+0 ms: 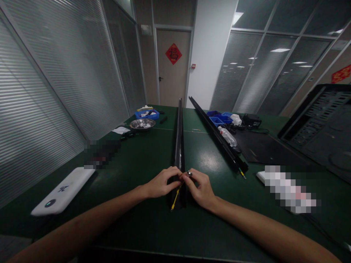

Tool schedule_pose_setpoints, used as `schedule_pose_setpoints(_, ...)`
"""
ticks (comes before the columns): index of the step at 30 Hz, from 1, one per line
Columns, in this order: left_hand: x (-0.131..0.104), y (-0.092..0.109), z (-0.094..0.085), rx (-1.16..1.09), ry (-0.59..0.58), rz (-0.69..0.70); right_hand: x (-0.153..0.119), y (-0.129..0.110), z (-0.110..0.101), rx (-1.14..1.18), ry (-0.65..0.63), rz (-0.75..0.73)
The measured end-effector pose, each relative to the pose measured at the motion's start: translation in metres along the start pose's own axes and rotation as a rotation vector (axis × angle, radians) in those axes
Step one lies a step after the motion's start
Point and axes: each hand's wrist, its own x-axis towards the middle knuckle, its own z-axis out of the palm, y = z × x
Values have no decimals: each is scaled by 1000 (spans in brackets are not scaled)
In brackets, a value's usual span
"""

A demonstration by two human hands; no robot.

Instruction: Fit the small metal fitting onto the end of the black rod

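A long black metal channel lies lengthwise down the middle of the green table. At its near end my left hand and my right hand meet, fingertips pinched close together over the channel. What the fingertips hold is hidden. Beneath them, a short yellow wire with a metal terminal sticks out toward me. Something small and silvery shows at a finger of my right hand; I cannot tell whether it is a ring or a part.
To the right lies a second black channel, with a yellow-green wire at its near end. Blue bins, a plastic bottle and a large black case stand beyond it. On the left are a white device and a metal bowl.
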Motion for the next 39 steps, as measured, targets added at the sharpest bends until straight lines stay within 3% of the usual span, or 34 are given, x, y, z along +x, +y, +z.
schedule_pose_setpoints(39,0,-3,2,22,-10,4,0,1,1,-16,9,-10)
